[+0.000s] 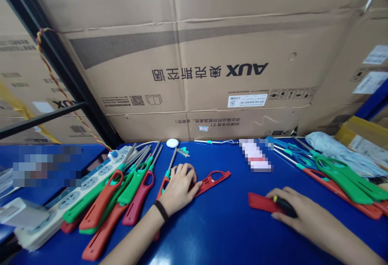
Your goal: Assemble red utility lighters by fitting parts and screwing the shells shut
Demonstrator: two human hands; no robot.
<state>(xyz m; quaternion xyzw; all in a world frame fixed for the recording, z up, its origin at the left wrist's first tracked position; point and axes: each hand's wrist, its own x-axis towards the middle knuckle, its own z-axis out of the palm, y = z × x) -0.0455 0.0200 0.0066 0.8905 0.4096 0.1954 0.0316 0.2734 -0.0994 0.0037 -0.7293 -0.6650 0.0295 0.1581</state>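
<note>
My left hand (180, 186) curls its fingers down on a red lighter shell (214, 179) mid-table; my right hand (300, 214), near right, grips a black tool (285, 205) against a second red shell (259, 201).

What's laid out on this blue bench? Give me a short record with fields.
Surface: blue table
Left hand: resting palm-down on a red handle shell
Right hand: grips a black tool over a red piece
Left pile: green and red long-nosed lighters beside a power strip
Right pile: more lighters
Behind: cardboard box
</note>
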